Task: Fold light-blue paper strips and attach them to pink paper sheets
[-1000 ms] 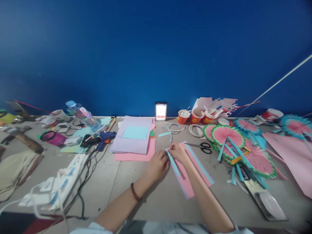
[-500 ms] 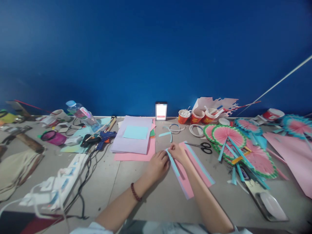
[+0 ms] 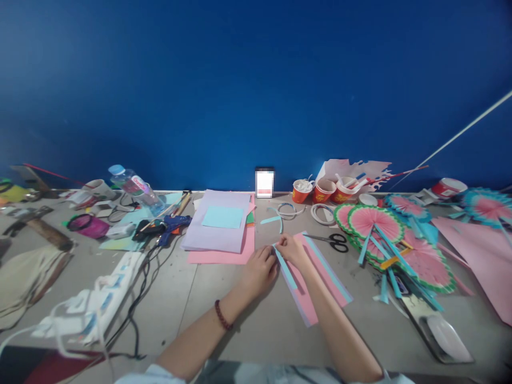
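A long pink paper point(image 3: 306, 305) with pale purple edging lies slanted on the table. Along its left edge runs a narrow light blue paper strip point(image 3: 287, 272), its lower end slightly raised. My right hand point(image 3: 294, 252) pinches the strip near its top end. Beside it, my left hand point(image 3: 262, 266) is closed, with bent fingers at the upper left edge of the pink paper; the fingertips are partly hidden. Under and right of my right forearm lies another pink part point(image 3: 326, 266) edged in blue and purple. Whether both pink parts are one sheet, I cannot tell.
Black-handled scissors point(image 3: 338, 243) lie to the right, near pink and green paper fans point(image 3: 376, 224). Behind stand red paper cups point(image 3: 323, 190) and a phone point(image 3: 264, 183). At left are stacked paper sheets point(image 3: 216, 240), a glue gun point(image 3: 170, 229) and a power strip point(image 3: 108, 298).
Almost nothing differs. Both hands keep their places at the top of the pink paper, and the blue strip's lower end has shifted very slightly to the right.
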Demonstrator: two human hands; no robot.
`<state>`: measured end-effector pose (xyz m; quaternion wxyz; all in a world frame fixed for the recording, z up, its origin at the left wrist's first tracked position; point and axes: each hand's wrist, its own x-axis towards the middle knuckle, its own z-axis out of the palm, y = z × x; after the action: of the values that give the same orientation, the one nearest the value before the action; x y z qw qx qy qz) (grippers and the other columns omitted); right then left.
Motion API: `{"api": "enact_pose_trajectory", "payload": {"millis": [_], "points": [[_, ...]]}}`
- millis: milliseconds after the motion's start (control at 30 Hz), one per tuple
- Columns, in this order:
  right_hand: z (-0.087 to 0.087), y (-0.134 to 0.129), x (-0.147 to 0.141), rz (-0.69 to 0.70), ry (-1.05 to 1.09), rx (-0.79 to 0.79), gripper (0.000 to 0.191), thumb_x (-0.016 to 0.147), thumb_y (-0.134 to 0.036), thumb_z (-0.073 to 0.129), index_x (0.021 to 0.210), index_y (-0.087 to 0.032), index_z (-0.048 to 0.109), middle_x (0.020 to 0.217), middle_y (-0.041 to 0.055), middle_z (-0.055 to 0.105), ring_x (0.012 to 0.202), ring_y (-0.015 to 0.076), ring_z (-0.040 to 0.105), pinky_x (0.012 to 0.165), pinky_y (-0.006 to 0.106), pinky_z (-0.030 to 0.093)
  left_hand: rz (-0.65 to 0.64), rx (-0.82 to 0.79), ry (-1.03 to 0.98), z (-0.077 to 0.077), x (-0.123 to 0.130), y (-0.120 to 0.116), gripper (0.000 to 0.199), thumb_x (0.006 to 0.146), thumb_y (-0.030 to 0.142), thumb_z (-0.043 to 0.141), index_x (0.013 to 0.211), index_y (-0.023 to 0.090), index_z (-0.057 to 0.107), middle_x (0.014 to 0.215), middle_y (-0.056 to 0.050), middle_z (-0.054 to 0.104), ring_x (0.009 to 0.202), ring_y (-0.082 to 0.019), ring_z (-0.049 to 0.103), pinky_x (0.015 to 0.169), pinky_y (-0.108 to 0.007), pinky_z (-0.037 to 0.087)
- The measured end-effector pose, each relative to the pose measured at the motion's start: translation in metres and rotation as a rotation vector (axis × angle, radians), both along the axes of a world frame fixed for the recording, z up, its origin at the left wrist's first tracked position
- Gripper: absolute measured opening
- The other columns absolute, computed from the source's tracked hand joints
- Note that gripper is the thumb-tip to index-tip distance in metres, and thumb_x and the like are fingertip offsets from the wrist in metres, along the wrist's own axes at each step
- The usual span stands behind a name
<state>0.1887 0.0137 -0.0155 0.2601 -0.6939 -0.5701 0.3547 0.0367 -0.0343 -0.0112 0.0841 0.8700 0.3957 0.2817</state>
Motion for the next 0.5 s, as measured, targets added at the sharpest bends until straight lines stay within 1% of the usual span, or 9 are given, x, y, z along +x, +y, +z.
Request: {"api": "enact_pose_trajectory", "payload": {"millis": [133,267,367,433,500], "points": [[0.0019,-0.0003,-0.0006,-0.004,-0.017,0.002,0.013,0.069,-0.013,0.054,0.062,-0.021,0.046,0.050,-0.0067,0.049,0.051,0.0112,0.049,0.052,0.020,0.031,0.004,-0.009,0.003,0.0001,-0.0003,-0.0002,0.021,0.081,0.007,0.052,0.097,0.018,0.059,0.111,-0.012,0.060,0.105,-0.026,0.058,0.086,-0.043,0.053],[0.0035,0.0001,-0.0015,-0.004,-0.040,0.002,0.014,0.069,-0.014,0.056,0.061,-0.021,0.047,0.052,-0.0059,0.051,0.053,0.0116,0.049,0.053,0.021,0.030,0.002,-0.003,0.008,-0.0023,-0.0008,0.0001,0.021,0.081,0.008,0.052,0.097,0.019,0.059,0.118,-0.013,0.060,0.112,-0.026,0.056,0.090,-0.046,0.052],[0.0040,0.0003,-0.0023,-0.006,-0.060,0.012,0.015,0.068,-0.013,0.058,0.061,-0.020,0.048,0.054,-0.0053,0.052,0.055,0.0118,0.050,0.054,0.021,0.030,-0.004,-0.013,0.027,-0.0033,-0.0005,0.0004,0.017,0.083,0.009,0.051,0.094,0.018,0.059,0.124,-0.014,0.059,0.119,-0.028,0.054,0.094,-0.047,0.050],[0.0040,0.0003,-0.0029,-0.009,-0.068,0.019,0.015,0.068,-0.012,0.059,0.061,-0.020,0.048,0.055,-0.0049,0.052,0.057,0.0117,0.050,0.055,0.021,0.029,-0.005,-0.030,0.046,-0.0032,-0.0003,0.0006,0.014,0.083,0.010,0.051,0.094,0.017,0.058,0.125,-0.015,0.059,0.120,-0.029,0.053,0.094,-0.047,0.050],[0.0036,0.0003,-0.0033,-0.012,-0.068,0.024,0.016,0.068,-0.012,0.059,0.061,-0.020,0.047,0.055,-0.0047,0.053,0.057,0.0117,0.049,0.055,0.021,0.029,-0.010,-0.046,0.066,-0.0025,-0.0008,0.0008,0.016,0.083,0.010,0.051,0.095,0.017,0.058,0.126,-0.016,0.059,0.121,-0.029,0.053,0.094,-0.048,0.050]]}}
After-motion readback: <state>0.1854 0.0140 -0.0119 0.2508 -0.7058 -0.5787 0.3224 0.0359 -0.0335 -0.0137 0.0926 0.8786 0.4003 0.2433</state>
